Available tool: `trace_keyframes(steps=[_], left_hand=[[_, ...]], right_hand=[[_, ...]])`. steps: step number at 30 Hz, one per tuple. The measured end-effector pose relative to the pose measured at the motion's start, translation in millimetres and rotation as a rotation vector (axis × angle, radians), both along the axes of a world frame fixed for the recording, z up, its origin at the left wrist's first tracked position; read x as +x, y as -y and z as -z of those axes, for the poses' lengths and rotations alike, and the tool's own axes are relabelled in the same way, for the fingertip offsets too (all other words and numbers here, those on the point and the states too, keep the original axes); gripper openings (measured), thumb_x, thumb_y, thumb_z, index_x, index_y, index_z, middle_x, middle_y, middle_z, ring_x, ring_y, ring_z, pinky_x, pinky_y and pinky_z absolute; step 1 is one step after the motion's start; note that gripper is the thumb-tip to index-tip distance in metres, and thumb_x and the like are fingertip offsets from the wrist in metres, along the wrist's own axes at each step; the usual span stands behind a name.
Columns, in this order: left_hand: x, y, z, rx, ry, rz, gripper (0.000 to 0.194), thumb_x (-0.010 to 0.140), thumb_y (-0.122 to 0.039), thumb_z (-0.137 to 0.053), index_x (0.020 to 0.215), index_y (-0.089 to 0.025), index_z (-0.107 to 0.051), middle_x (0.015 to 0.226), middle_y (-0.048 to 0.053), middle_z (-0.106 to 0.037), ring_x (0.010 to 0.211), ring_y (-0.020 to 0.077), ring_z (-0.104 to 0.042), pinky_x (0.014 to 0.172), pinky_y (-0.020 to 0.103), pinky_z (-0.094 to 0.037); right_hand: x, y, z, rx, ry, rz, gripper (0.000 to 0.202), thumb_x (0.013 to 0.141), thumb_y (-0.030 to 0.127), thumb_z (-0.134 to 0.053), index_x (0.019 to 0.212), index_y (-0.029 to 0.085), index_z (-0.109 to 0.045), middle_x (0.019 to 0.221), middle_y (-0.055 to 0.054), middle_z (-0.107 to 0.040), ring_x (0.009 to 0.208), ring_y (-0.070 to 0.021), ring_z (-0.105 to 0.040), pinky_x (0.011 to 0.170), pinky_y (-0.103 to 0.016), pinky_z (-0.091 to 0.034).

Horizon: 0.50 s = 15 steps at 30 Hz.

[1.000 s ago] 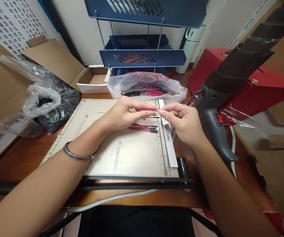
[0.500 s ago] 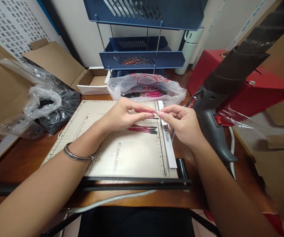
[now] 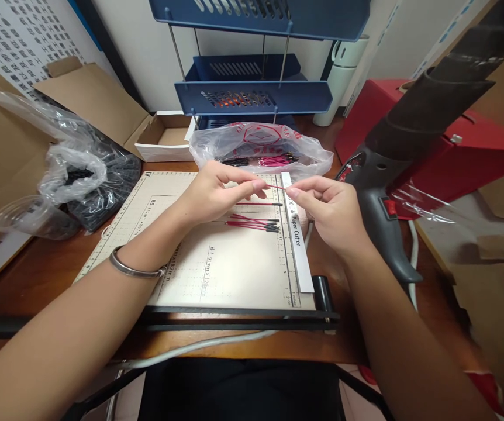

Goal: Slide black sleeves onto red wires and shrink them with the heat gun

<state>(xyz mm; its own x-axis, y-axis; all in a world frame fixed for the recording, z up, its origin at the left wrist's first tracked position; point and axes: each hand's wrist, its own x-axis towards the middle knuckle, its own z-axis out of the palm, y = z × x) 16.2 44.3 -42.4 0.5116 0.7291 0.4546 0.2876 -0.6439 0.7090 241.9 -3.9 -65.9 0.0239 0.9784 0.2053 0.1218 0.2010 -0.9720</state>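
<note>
Stretching a red wire (image 3: 276, 187) between left hand (image 3: 219, 194) and right hand (image 3: 330, 207), pinched closed on both sides, over paper cutter (image 3: 247, 275)

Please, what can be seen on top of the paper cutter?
On the cutter lie several red wires with black ends and, farther back, a single wire. The left hand and forearm hide part of the cutter; anything directly behind them cannot be seen.

Desk (image 3: 296, 346) is showing smooth, glossy wood. Bracelet (image 3: 134, 271) is gleaming, polished metal. Printed bag (image 3: 221, 138) is looking like thin plastic (crinkled, translucent). Red wires (image 3: 252, 224) are looking smooth, plastic-coated.
</note>
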Motion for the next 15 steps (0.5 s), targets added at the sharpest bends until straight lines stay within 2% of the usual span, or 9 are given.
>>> trace_keyframes(steps=[5,11,15], left_hand=[[0.4,-2.3,2.6,0.035,-0.007,0.006,0.037,0.098,-0.050,-0.071,0.082,-0.019,-0.085,0.082,0.006,-0.084,0.075,0.0153,-0.077,0.074,0.023,-0.059],[-0.3,-2.2,1.7,0.093,-0.066,-0.024,0.026,0.091,-0.044,-0.079,0.094,-0.020,-0.087,0.089,0.005,-0.085,0.081,0.0166,-0.078,0.079,0.024,-0.060],[-0.7,-2.5,2.8,0.121,-0.060,-0.031,0.022,0.089,-0.041,-0.081,0.093,-0.021,-0.087,0.088,0.005,-0.084,0.081,0.0168,-0.077,0.079,0.024,-0.059]], right_hand=[[-0.6,-0.1,0.1,-0.015,0.009,0.023,0.022,0.080,0.040,-0.083,0.079,0.019,-0.077,0.049,0.005,-0.049,0.048,-0.0099,-0.040,0.047,-0.027,-0.024],[-0.3,-0.6,2.3,-0.034,0.001,-0.032,0.021,0.077,0.039,-0.084,0.079,0.019,-0.079,0.055,0.002,-0.056,0.052,-0.0107,-0.045,0.049,-0.026,-0.029],[-0.3,-0.1,1.3,-0.057,0.012,-0.045,0.021,0.076,0.039,-0.084,0.074,0.019,-0.077,0.053,0.002,-0.054,0.050,-0.0105,-0.042,0.048,-0.026,-0.026]])
